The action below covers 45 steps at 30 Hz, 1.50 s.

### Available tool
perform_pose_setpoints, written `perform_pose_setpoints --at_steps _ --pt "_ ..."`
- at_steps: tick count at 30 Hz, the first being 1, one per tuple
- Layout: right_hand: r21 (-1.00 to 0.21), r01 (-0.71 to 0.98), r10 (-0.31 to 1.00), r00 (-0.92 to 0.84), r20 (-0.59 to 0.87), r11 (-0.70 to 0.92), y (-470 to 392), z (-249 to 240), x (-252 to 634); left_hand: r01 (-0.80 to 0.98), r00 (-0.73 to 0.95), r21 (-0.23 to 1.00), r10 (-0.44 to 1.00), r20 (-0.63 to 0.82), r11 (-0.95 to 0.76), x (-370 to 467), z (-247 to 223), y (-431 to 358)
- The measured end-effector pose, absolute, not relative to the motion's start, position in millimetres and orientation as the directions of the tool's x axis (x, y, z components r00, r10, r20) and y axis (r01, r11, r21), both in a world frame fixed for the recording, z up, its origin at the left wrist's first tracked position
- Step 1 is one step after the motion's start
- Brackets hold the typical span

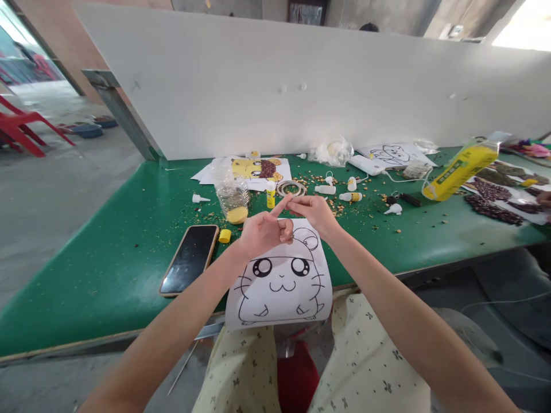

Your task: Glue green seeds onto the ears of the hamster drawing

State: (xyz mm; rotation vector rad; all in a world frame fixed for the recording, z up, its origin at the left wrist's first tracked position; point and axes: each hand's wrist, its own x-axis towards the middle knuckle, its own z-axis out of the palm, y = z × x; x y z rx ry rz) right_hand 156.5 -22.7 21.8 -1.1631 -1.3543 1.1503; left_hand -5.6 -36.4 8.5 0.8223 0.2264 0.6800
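Observation:
My left hand is raised over the upper part of a white sheet with a hamster line drawing. Its index finger is stretched out, while the other fingers curl loosely with nothing visible in them. At that fingertip, my right hand closes in a pinch; whether anything small lies between the fingertips cannot be seen. The sheet's lower part bends down over the table edge toward my lap, and my hands cover some of its top. Just beyond them stand a yellow glue stick and a roll of tape.
On the green table lie a phone, a yellow cap and a plastic jar with yellow grains. Several glue bottles, scattered seeds and a yellow packet are to the right. A white board rises behind.

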Motion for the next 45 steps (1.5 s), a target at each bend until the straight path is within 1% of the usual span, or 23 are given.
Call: perform_pose_setpoints --at_steps 4,10,14,18,21,25,27,29,33,36,39,42,43,44,45 --pt "-0.999 -0.019 0.999 -0.032 0.042 0.042 -27.1 19.7 149.5 -0.484 0.754 0.737 0.652 0.078 0.472 -5.1 9.1 -37.0" --pt "-0.991 -0.133 0.999 -0.01 -0.031 -0.033 -31.1 16.9 143.6 -0.456 0.761 0.777 0.643 0.088 0.433 -3.9 8.4 -37.2" --pt "-0.989 -0.141 0.999 0.001 -0.046 -0.046 -32.1 16.1 141.8 -0.452 0.763 0.783 0.639 0.092 0.427 -3.2 7.4 -36.8" --pt "-0.993 -0.105 0.998 0.012 -0.054 -0.052 -33.1 15.4 139.9 -0.448 0.769 0.783 0.632 0.093 0.43 -3.2 7.3 -36.5" --pt "-0.994 -0.098 0.998 0.003 -0.055 -0.055 -32.6 14.6 139.0 -0.478 0.76 0.75 0.643 0.092 0.457 -3.7 7.9 -36.7" --pt "-0.993 -0.116 1.0 -0.001 -0.012 -0.012 -30.8 13.3 139.0 -0.541 0.73 0.68 0.677 0.089 0.494 -4.7 9.8 -36.9" --pt "-0.992 -0.124 1.0 -0.002 -0.006 -0.007 -30.7 13.0 138.9 -0.561 0.72 0.664 0.687 0.096 0.495 -5.3 11.0 -36.8" --pt "-0.988 -0.149 0.999 0.009 -0.037 -0.035 -31.2 12.9 138.5 -0.567 0.714 0.661 0.694 0.096 0.491 -5.9 11.8 -36.4" --pt "-0.963 -0.231 0.986 0.059 -0.155 -0.138 -28.9 14.0 138.9 -0.576 0.705 0.654 0.703 0.092 0.491 -6.8 10.3 -34.4" --pt "-0.965 -0.22 0.978 0.122 -0.17 -0.14 -19.3 17.5 147.8 -0.585 0.711 0.624 0.698 0.086 0.519 -7.2 8.6 -33.1" --pt "-0.984 -0.14 0.97 0.2 -0.135 -0.108 -5.7 23.7 170.6 -0.579 0.733 0.593 0.676 0.076 0.56 -7.4 9.0 -33.4" --pt "-0.995 0.06 0.971 0.232 -0.063 -0.079 3.5 28.1 202.3 -0.574 0.747 0.574 0.661 0.074 0.584 -7.4 10.6 -34.6" --pt "-0.945 0.323 0.967 0.252 0.044 -0.042 4.9 28.3 212.5 -0.574 0.747 0.573 0.661 0.073 0.586 -7.2 11.1 -35.0" --pt "-0.834 0.55 0.962 0.245 0.117 -0.039 5.6 27.8 221.6 -0.574 0.747 0.572 0.661 0.072 0.586 -7.0 11.4 -35.4" --pt "-0.715 0.696 0.954 0.252 0.161 -0.063 5.8 26.8 229.2 -0.572 0.747 0.573 0.661 0.069 0.587 -6.7 11.6 -35.6"
